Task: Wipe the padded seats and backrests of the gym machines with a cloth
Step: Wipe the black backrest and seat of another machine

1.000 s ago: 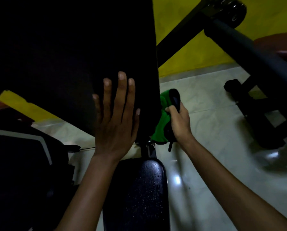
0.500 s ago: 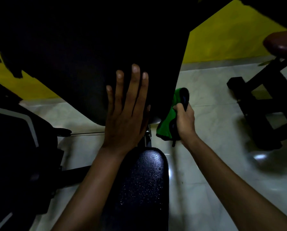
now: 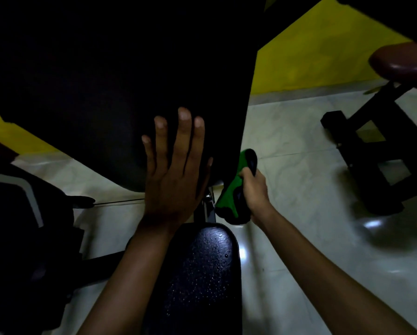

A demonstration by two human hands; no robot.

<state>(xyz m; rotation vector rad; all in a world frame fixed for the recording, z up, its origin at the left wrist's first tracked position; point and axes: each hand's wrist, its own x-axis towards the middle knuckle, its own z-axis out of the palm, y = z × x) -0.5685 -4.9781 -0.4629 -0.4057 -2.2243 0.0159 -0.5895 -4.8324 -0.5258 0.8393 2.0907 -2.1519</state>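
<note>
A large black padded backrest (image 3: 110, 76) fills the upper left of the head view. My left hand (image 3: 173, 170) lies flat against its lower right part, fingers straight and pointing up. Below it a black padded seat (image 3: 202, 274) shows small droplets on its surface. My right hand (image 3: 254, 189) grips a green and black cloth (image 3: 234, 194) bunched at the backrest's right edge, just above the seat's far end. Part of the cloth is hidden inside the fist.
A black machine frame (image 3: 372, 151) stands on the pale tiled floor (image 3: 299, 165) at the right, with a reddish pad (image 3: 403, 61) above it. Another dark machine (image 3: 21, 226) is at the left. A yellow wall (image 3: 318, 49) runs behind.
The view has shifted, so the backrest now covers more of the frame. My left hand stays flat on the pad. My right hand keeps its grip on the cloth at the pad's right edge.
</note>
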